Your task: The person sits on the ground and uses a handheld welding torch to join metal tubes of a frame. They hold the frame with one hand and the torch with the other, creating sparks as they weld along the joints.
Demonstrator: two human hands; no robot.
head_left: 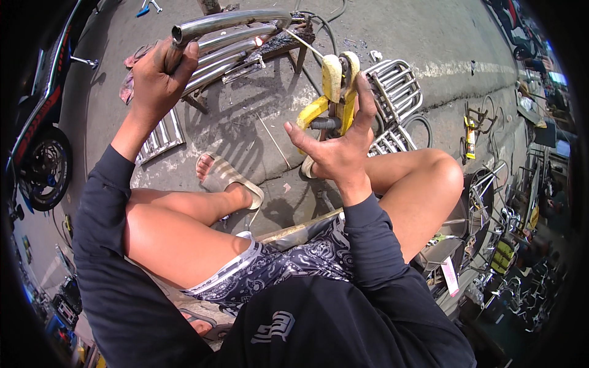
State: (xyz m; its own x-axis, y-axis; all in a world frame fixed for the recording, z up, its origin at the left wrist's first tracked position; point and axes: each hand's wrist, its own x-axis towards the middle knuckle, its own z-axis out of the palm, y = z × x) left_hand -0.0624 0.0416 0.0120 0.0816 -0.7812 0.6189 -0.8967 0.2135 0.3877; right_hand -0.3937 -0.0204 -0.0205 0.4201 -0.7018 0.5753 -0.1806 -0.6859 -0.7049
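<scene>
My left hand (153,80) is closed around a short metal tube end, just beneath the open mouth of a curved, shiny metal tube (227,22). That tube is part of a frame of several parallel tubes, set on a low metal stand (297,58). A small bright orange spot shows on one tube. My right hand (343,138) holds a yellow welding electrode holder (332,76) with a dark grip, its thumb and forefinger on either side. Out of its jaws a thin welding rod (305,43) runs up and left to the tubes. My other right fingers are mostly hidden.
Tubular metal racks (396,92) lie on the concrete at right, with another rack (161,140) at left. A loose rod (273,141) lies near my sandalled foot (227,178). A motorcycle wheel (46,165) stands far left. Cables and metal parts crowd the right side.
</scene>
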